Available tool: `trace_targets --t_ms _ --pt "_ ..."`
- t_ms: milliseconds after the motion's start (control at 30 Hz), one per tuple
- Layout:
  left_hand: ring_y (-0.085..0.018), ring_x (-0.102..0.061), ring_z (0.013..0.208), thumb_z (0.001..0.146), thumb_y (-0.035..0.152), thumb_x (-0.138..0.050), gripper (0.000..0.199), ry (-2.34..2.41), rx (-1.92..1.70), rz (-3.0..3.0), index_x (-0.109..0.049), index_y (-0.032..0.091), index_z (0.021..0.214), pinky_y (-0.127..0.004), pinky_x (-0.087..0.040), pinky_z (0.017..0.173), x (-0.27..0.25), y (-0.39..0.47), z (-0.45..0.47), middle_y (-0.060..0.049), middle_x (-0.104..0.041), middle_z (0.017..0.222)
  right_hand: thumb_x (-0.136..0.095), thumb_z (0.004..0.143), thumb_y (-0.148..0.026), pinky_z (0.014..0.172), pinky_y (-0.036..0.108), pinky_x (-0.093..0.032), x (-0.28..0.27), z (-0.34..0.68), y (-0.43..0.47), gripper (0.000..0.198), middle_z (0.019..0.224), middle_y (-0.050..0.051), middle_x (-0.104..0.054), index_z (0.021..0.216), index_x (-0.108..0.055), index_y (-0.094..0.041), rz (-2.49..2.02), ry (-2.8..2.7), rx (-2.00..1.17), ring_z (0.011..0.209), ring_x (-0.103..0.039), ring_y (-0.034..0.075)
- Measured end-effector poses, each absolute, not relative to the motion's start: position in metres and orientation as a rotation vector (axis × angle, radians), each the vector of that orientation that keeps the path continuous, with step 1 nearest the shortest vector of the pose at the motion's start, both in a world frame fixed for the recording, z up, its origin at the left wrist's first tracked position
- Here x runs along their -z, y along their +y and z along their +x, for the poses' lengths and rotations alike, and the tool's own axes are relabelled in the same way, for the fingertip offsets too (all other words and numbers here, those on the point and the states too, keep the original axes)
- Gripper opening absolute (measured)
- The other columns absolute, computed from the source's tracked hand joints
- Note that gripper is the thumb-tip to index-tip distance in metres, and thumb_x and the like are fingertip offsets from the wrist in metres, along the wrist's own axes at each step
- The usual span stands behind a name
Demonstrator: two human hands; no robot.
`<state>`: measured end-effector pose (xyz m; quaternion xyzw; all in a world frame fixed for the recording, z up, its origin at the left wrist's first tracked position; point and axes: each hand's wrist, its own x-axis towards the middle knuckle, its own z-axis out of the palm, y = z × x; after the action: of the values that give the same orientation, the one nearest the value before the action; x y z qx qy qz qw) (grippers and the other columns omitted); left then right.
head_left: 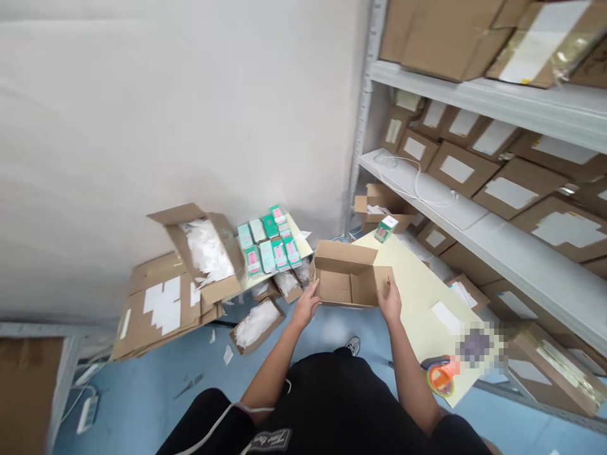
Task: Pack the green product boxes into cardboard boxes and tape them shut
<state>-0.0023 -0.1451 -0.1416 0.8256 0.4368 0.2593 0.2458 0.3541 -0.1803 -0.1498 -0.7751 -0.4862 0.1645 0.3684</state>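
Green packs (279,254) left of the grip; left hand (306,306) holds the left side of the cardboard box (334,288); box is open, between both hands; likely light, walls fairly stiff, flaps (346,252) bendy, low slip; best held by side walls; right hand (389,302) grips its right flap; yellow table (411,294) just right.

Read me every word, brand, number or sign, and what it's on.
"Time", next word blurred: rectangular patch on black cloth garment.
Small green cardboard boxes: print too small.
White paper labels on shelved brown cardboard boxes: unreadable.
Held open brown cardboard box: none visible.
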Motion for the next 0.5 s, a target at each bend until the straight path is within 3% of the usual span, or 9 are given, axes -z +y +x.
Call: trace_targets --t_ms 300,500 --pt "-0.027 -0.059 0.139 0.096 0.021 -0.059 0.019 1.508 -0.902 1.943 -0.078 0.022 0.096 -0.045 -0.052 0.112 0.151 -0.273 -0.174 -0.009 -0.036 0.170 -0.054 0.090 -0.039 0.108 0.052 -0.054 0.118 0.150 -0.167 0.066 0.144 0.019 -0.062 0.152 -0.047 -0.017 -1.584 -1.574 -0.621 0.129 -0.063 0.032" --pt "-0.029 -0.064 0.132 0.098 0.023 -0.058 0.021 1.721 -0.943 1.768 -0.079 0.021 0.096 -0.044 -0.055 0.107 0.144 -0.341 -0.272 -0.011 -0.037 0.169 -0.054 0.092 -0.035 0.112 0.052 -0.051 0.096 0.013 -0.156 0.058 0.145 0.017 -0.061 0.148 -0.054 -0.019 -1.324 -1.897 -0.630 0.136 -0.057 0.031"
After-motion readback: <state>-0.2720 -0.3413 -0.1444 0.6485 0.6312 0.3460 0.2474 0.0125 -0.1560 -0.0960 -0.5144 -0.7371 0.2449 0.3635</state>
